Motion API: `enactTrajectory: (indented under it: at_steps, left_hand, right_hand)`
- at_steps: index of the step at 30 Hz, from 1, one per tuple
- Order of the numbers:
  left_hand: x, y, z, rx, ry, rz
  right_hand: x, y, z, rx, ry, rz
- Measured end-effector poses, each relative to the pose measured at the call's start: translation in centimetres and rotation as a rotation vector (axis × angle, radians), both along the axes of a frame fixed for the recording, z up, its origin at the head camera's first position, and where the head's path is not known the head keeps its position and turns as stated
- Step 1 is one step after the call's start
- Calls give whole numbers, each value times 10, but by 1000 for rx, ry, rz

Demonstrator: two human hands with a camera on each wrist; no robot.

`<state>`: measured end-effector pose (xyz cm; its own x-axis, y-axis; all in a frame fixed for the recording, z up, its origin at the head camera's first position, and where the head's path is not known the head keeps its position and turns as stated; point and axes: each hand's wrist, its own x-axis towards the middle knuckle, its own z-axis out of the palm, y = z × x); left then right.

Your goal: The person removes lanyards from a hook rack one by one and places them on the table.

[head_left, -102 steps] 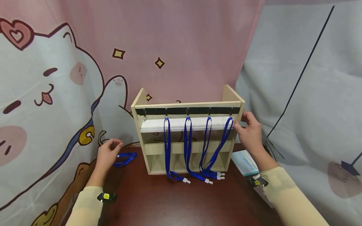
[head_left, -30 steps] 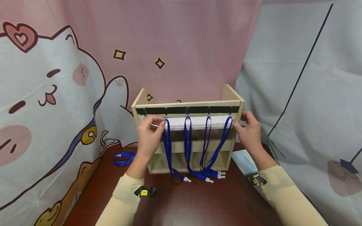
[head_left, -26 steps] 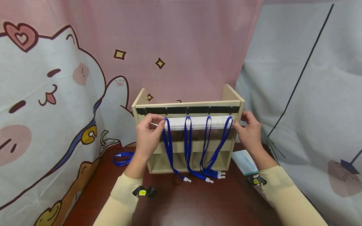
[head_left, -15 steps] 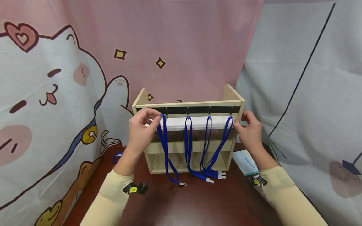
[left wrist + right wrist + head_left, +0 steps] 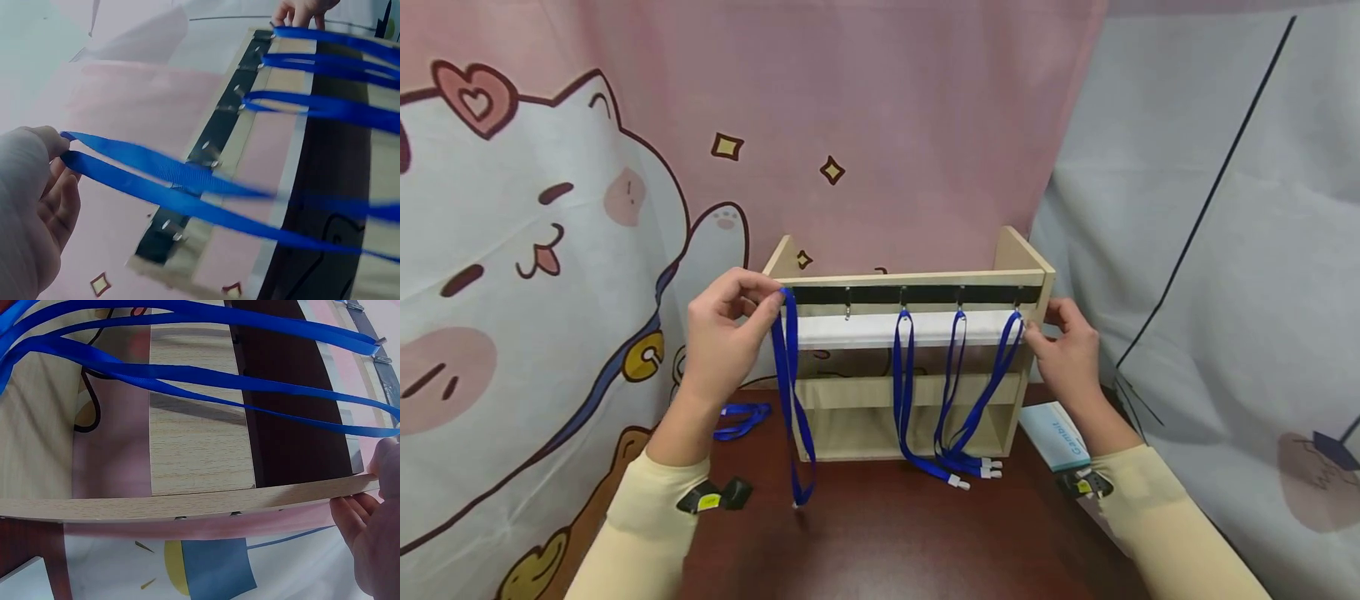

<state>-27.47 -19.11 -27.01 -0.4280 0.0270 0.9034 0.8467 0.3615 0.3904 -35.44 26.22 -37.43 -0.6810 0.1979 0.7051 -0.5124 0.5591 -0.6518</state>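
My left hand (image 5: 726, 333) pinches the top loop of a blue lanyard (image 5: 787, 367) in front of the wooden rack's left end. This lanyard is off the hooks and hangs down, its clip end low near the table. In the left wrist view, its two straps (image 5: 169, 199) stretch across the black hook strip (image 5: 228, 112). My right hand (image 5: 1069, 346) grips the right side panel (image 5: 281, 495) of the rack (image 5: 917, 392), thumb on the front and fingers behind. Three lanyards (image 5: 904, 383) hang from the right-hand hooks. The second hook (image 5: 848, 312) from the left is bare.
Another blue lanyard (image 5: 743, 422) lies looped on the brown table (image 5: 887, 533), left of the rack. A light blue box marked Gambit (image 5: 1056, 435) lies to the right, by my forearm. A patterned cloth (image 5: 917, 125) hangs close behind.
My left hand went from beside the table lanyard to the second hook, took that hook's lanyard off and carried it left to the rack's end. My right hand keeps holding the side panel.
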Motion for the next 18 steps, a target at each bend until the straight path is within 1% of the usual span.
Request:
enactTrajectory:
  at_steps: [3,5,9,10,12,15,18]
  left_hand:
    - [6,-10,4,-3,2,58]
    - [16,-13,10,-3,-5,92]
    - [21,-30,12,12,-28,135]
    - [21,-36,11,12,-33,150]
    - [16,-51,7,12,-39,181]
    - [18,-67,8,11,-32,229]
    - [19,-82,9,14,-18,260]
  right_hand:
    - [0,0,0,0,1,-2]
    - [-1,0,-1,-1,-6,-6]
    - [-2,1,-3,1,-15,-9]
    - [-3,1,-3,2,-14,-9]
    - [-3,1,-3,3,-9,-6]
    - [-3,2,-3,4,-3,-3]
    - [-3,2,-2,9,-5,-2]
